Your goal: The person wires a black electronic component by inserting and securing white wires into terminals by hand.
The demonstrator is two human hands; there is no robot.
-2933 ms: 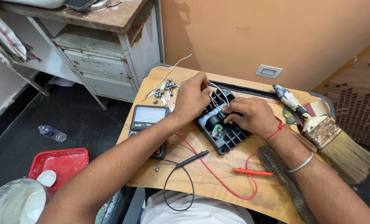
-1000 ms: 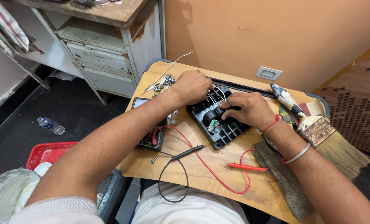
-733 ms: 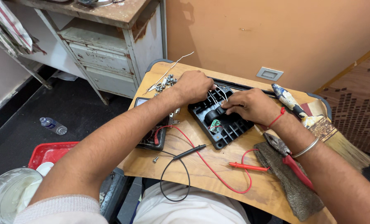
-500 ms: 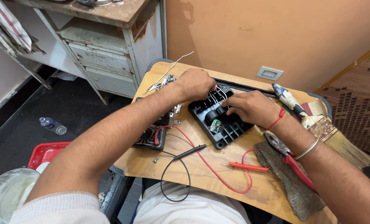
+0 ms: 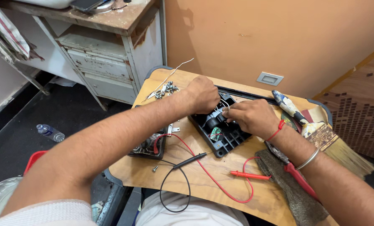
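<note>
A black plastic housing with a ribbed inside and a small green circuit board lies on the wooden tabletop. My left hand rests closed on the housing's far left corner. My right hand pinches thin white wires at a black round part inside the housing. A multimeter lies under my left forearm, mostly hidden. Its black probe and red probe lie loose on the wood near me.
A wide paint-stained brush, red-handled pliers and a grey cloth lie at the right. Small screws and metal bits sit at the far left corner. A worn metal cabinet stands beyond; a plastic bottle lies on the floor.
My right hand has shifted left and closed its fingers on the white wires. My left forearm now covers the multimeter. The view has tilted a little.
</note>
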